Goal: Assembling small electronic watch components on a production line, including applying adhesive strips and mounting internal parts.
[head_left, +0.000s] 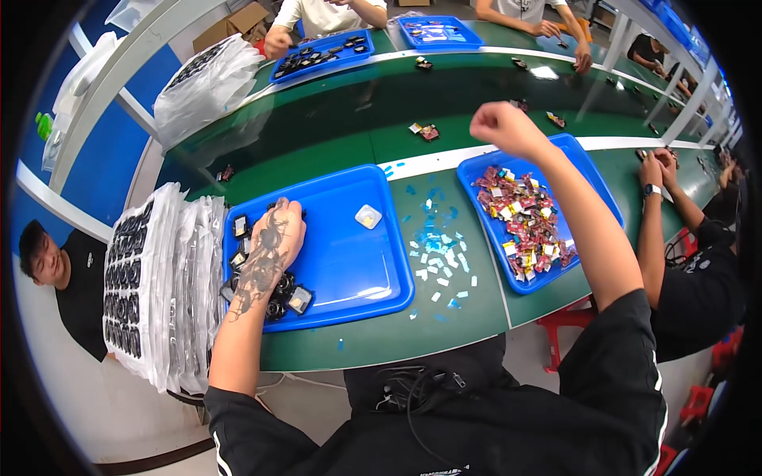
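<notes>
The left hand (282,226) is reaching into one blue tray (341,293), its fingers bending down by a cluster of black parts (276,308); I cannot tell whether they are grasping one. The right hand (496,127) is hanging in the air beyond a second blue tray (585,164), fingers curling inward, and whether anything is pinched there I cannot tell. The black parts are lying along the first tray's left side, overlapping too closely to count, while one pale square piece (367,216) is sitting alone toward the far right corner. Red boards (520,214) are heaping up uncountably in the second tray. Dozens of white and blue scraps (444,250) are littering the green counter (381,345) between the trays. Two small assemblies (427,132) are lying on the green belt (341,143), either side of the right hand. Tiny pale print is showing on the wearer's black shirt (476,428), too small for reading. Two plastic-wrapped stacks (131,278) are standing at left, one near, one far. Two people (333,12) are working across the belt beside two more blue trays (302,74).
</notes>
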A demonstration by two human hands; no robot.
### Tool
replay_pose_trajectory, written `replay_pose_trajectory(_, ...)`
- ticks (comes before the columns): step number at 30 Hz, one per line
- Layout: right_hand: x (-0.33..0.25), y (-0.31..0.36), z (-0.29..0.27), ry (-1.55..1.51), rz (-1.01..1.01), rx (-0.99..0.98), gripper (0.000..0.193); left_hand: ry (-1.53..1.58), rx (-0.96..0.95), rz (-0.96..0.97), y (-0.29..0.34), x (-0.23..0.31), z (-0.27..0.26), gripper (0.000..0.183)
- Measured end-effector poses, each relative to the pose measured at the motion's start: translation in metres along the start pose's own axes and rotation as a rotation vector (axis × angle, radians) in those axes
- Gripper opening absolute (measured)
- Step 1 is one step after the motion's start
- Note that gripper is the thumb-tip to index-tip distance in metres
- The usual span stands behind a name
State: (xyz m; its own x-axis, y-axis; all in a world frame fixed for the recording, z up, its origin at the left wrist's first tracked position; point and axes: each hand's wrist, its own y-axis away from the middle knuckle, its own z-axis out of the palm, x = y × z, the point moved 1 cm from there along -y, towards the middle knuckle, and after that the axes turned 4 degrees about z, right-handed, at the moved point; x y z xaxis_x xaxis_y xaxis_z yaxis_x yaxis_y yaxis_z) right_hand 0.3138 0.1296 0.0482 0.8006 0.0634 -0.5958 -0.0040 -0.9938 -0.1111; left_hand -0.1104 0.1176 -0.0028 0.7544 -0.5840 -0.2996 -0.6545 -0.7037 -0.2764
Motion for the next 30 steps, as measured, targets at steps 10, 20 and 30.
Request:
replay_pose_trajectory(10, 0.017, 0.063, 0.018, 0.169, -0.060, -0.146, 0.018, 2.082, -0.167, -0.425, -0.042, 0.118, -0.054, 0.028)
replay_pose_trajectory(20, 0.014, 0.074, 0.013, -0.080, -0.037, 0.179, 0.013, 2.132, -0.029, -0.350, -0.030, 0.123, -0.042, 0.049)
replay_pose_trajectory(30, -0.040, 0.144, 0.041, -1.609, 0.361, -0.179, 0.007, 1.503, 0.254, -0.091, -0.023, 0.138, -0.043, 0.037)
